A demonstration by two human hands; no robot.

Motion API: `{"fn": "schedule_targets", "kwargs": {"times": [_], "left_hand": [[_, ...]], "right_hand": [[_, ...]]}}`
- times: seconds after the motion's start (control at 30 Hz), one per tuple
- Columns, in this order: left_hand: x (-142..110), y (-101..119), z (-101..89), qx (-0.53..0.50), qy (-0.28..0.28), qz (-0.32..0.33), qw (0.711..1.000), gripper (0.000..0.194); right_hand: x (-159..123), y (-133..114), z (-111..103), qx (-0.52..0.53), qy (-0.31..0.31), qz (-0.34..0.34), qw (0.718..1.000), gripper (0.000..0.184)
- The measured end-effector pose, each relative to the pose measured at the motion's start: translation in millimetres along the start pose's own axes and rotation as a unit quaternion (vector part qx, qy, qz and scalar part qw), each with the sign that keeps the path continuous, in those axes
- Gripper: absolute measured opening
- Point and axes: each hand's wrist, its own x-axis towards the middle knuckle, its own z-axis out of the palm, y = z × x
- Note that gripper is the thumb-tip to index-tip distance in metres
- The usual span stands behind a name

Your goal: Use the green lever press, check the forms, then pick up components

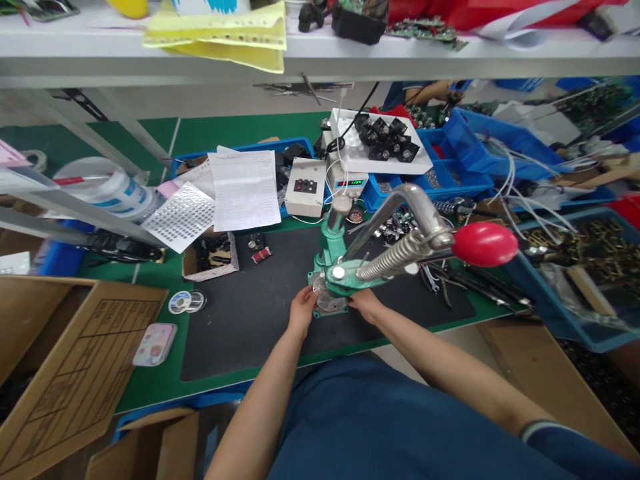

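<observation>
Flanking the green press [332, 244], both hands [303, 311] [367, 305] sit low; their grip is unclear.

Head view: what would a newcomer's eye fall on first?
Probably the glossy red knob, right of centre, then the green press it belongs to. The press stands on a black mat, with the left hand and right hand at either side. Top left, yellow sheets jut over the white shelf.
</observation>
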Motion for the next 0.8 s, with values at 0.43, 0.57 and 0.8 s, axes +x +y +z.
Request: {"fn": "schedule_targets", "kwargs": {"times": [0.43, 0.57, 0.8], "left_hand": [[-1.8, 12.4, 2.9, 0.019, 0.036, -0.031, 0.999, 0.024], [-30.0, 9.8, -18.7, 0.044, 0.067, -0.02, 0.997, 0.036], [-118.5, -18.4, -91.5, 0.119, 0.112, -0.069, 0.984, 0.061]], "right_hand": [[-11.9, -7.0, 2.6, 0.019, -0.006, 0.026, 0.999, 0.037], [-31.7, -4.4, -20.2, -0.025, 0.0, 0.014, 1.0, 0.044], [-80.5, 71.5, -116.1, -0.193, 0.075, 0.095, 0.974, 0.053]]}}
